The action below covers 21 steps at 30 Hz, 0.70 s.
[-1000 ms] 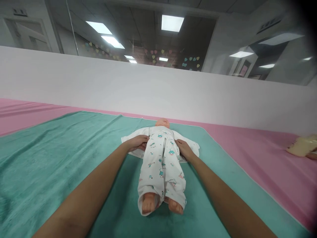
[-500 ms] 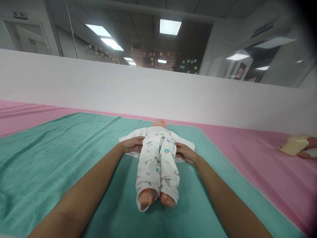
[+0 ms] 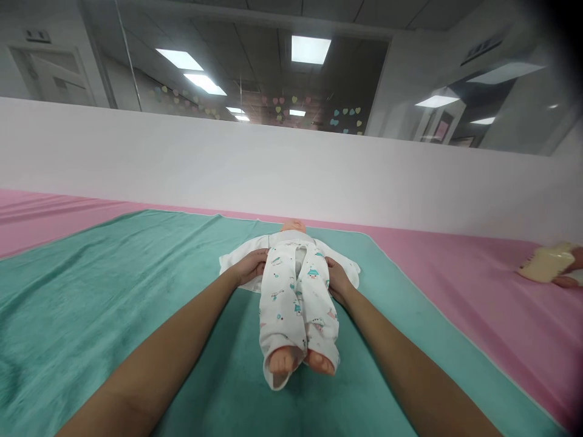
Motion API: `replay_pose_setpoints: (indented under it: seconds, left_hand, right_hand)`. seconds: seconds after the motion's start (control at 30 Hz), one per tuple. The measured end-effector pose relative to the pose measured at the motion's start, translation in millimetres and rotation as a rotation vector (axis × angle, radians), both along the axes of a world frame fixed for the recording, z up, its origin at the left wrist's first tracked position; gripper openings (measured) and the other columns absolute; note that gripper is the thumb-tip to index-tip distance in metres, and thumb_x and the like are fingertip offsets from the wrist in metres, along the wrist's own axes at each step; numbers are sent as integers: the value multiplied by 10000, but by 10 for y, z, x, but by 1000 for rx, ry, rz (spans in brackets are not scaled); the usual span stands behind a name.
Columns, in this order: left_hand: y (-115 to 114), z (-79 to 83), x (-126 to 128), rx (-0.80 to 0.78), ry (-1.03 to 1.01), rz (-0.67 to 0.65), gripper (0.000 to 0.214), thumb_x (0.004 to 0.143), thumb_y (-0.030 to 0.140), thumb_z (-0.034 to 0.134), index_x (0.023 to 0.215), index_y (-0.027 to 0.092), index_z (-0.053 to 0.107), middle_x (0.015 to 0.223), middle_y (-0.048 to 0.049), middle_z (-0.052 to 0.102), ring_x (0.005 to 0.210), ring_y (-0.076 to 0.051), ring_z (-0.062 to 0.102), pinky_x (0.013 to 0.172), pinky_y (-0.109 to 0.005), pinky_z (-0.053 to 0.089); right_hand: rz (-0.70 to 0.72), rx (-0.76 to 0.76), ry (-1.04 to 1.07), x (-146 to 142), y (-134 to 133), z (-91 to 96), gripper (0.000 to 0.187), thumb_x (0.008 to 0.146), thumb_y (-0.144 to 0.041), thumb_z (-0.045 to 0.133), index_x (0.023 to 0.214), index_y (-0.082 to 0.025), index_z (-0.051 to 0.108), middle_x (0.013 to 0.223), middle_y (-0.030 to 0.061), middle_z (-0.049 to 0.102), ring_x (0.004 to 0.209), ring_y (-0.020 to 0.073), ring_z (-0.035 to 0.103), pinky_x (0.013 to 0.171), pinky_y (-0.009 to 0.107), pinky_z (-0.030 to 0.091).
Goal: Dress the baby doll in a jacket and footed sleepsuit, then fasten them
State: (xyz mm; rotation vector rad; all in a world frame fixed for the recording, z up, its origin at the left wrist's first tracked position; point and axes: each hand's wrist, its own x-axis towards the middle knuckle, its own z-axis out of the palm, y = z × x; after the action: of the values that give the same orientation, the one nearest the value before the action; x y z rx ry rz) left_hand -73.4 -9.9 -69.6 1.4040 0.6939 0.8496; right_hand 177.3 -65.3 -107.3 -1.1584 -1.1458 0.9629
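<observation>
A baby doll [image 3: 294, 225] lies on its back on a teal blanket [image 3: 150, 267], feet toward me. It wears a white long-sleeved top [image 3: 248, 247] with the sleeves spread out, and white printed trousers [image 3: 280, 297] with a gap at the front of the crotch. At the left of the waistband, my left hand [image 3: 251, 267] is closed on the trousers' edge. On the opposite side my right hand [image 3: 337, 279] grips the trousers, its fingertips partly tucked behind the cloth. Both bare doll feet [image 3: 281, 362] poke out of the leg ends.
Pink cloth [image 3: 473, 273] extends around the blanket. At the right edge lies a second doll in a pale yellow top [image 3: 544, 264], partly cut off. A white low wall [image 3: 255, 164] rises behind, with glass and reflected ceiling lights above it.
The doll's trouser legs and feet have shifted slightly right. My left hand has moved a little right and my right hand slightly, both still at the waist.
</observation>
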Motion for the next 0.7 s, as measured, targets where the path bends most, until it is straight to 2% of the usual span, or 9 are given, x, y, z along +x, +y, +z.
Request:
replay_pose_setpoints:
  seconds: [0.13, 0.3, 0.4, 0.53, 0.63, 0.7]
  left_hand:
    - [14, -49, 38, 25, 29, 63, 216, 664, 315, 624, 704, 158, 482, 620, 20, 499, 564, -95, 490, 499, -205, 374]
    - [34, -112, 61, 77, -47, 44, 266, 649, 292, 644, 719, 174, 417, 632, 57, 446, 530, -57, 402, 485, -181, 316]
    - [42, -134, 93, 137, -73, 89, 242, 664, 298, 622, 712, 175, 419, 624, 57, 443, 535, -63, 399, 495, -190, 316]
    - [46, -131, 105, 173, -24, 169, 182, 676, 283, 578, 766, 191, 449, 623, 53, 478, 539, -86, 439, 493, -202, 324]
    - [70, -116, 76, 188, 24, 191, 199, 677, 290, 561, 833, 195, 482, 661, 33, 531, 575, -111, 493, 523, -222, 367]
    - [103, -103, 57, 260, 42, 246, 196, 678, 299, 565, 827, 183, 512, 715, 10, 563, 636, -128, 525, 580, -243, 403]
  right_hand:
    - [42, 12, 74, -10, 39, -2, 286, 571, -345, 668, 738, -211, 478, 633, -45, 539, 553, 118, 481, 524, 250, 407]
    - [122, 21, 131, -6, 50, 31, 297, 590, -349, 650, 823, -209, 532, 760, -1, 612, 675, 154, 553, 632, 289, 453]
    - [129, 42, 133, 18, 51, 31, 268, 587, -330, 659, 800, -198, 565, 782, 10, 626, 702, 164, 560, 668, 295, 452]
    - [86, 79, 124, 49, 41, 19, 202, 594, -299, 657, 736, -184, 570, 697, -9, 597, 647, 146, 532, 615, 261, 425]
    - [73, 110, 120, 53, 33, 20, 199, 643, -322, 632, 784, -196, 570, 724, -17, 594, 668, 143, 525, 618, 249, 411]
    - [55, 147, 89, 55, 33, 30, 211, 682, -350, 614, 830, -206, 570, 780, -12, 600, 710, 147, 526, 646, 253, 409]
